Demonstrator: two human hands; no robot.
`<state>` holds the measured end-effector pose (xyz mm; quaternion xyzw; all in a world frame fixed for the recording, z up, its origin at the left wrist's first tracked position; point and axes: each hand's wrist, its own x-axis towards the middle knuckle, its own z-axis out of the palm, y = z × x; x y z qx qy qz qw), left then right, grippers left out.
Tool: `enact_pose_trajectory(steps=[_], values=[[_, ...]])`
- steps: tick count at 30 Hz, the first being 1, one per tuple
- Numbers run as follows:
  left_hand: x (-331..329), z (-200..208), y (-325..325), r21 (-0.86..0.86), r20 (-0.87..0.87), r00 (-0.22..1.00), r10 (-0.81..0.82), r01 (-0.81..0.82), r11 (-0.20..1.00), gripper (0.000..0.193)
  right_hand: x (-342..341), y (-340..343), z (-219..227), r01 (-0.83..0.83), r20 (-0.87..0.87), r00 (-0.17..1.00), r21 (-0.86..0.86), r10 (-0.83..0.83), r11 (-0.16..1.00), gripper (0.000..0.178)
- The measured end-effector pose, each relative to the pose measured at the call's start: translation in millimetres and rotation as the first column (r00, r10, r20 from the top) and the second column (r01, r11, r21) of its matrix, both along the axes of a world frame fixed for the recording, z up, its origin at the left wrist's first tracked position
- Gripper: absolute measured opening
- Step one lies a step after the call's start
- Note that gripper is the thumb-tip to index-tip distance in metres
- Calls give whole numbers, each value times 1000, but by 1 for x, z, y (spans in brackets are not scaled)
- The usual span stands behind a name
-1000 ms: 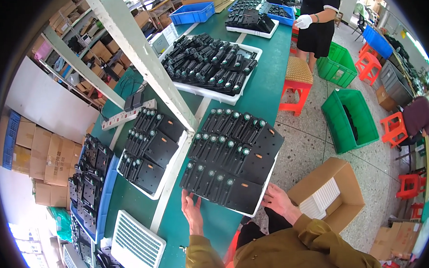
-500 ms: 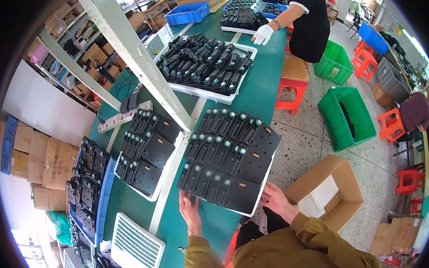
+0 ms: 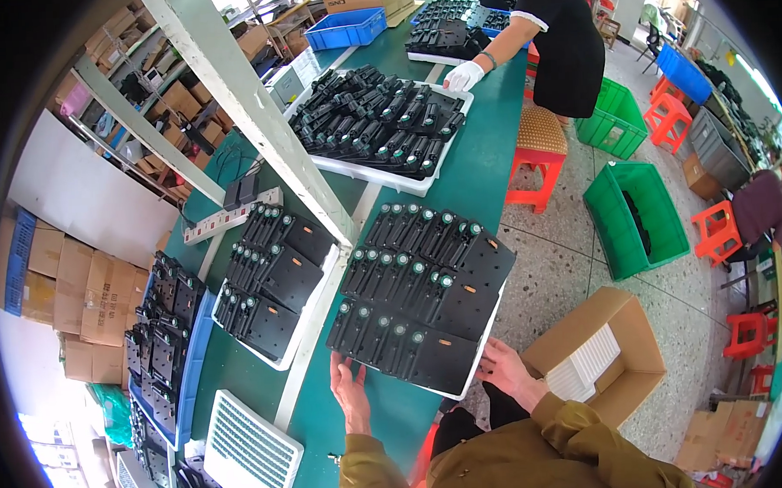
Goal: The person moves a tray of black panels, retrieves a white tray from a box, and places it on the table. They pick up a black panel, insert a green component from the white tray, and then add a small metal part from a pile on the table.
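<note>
Left hand [image 3: 352, 398] and right hand [image 3: 508, 371] grip a white tray [image 3: 473, 369] of black parts [image 3: 421, 297], seemingly positioning it; steadiness matters next.

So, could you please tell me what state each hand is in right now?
Left hand: at the loaded white tray's near-left corner; grip cannot be told.
Right hand: at that tray's right edge; grip cannot be told.
</note>
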<state>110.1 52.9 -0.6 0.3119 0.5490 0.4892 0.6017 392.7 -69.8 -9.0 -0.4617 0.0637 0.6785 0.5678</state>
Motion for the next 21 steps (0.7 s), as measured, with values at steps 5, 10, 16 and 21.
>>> enact_pose_trajectory(steps=[5,10,16,21], values=[[-1,-2,1,-3,2,1000,8,-8,1000,47,-1,1,2,-12,-8,1000,-10,12,1000,39],[0,-1,1,-11,20,1000,18,-18,1000,44,-2,1,5,-32,0,999,34,32,999,40],[0,-3,2,-12,19,1000,17,-17,1000,44,-4,2,8,-32,42,999,43,31,999,40],[1,0,2,-22,26,1000,13,-13,1000,46,-5,2,5,-6,35,999,19,6,1000,39]])
